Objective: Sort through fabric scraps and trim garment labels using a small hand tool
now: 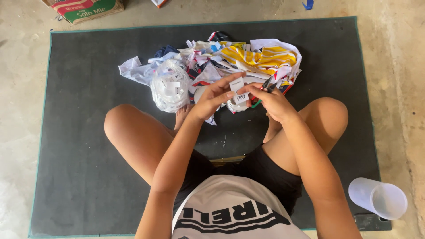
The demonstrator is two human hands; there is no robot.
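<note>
We see a person sitting cross-legged on a dark mat [88,177], and both hands meet near the middle of the frame, a little above center. The left hand [212,99] and the right hand [272,102] pinch a small white tag [239,90] between them. The left fingers are bent and grip the top and left side of the tag, and the right thumb and first finger grip its right side. The tag is a little strip that stands almost straight up and down in the picture, with its long side going from the top of the frame toward the bottom and its face turned up at us. The right hand also clasps small scissors [265,86] with dark blades that point up toward the top right, and a bit of green and red handle peeks out below. Just behind the hands lies a pile of cloth scraps [261,57] in yellow, white and blue. A clear bag of white tags [169,86] sits to its left. A plastic cup [378,198] lies tipped over at the bottom right.
</note>
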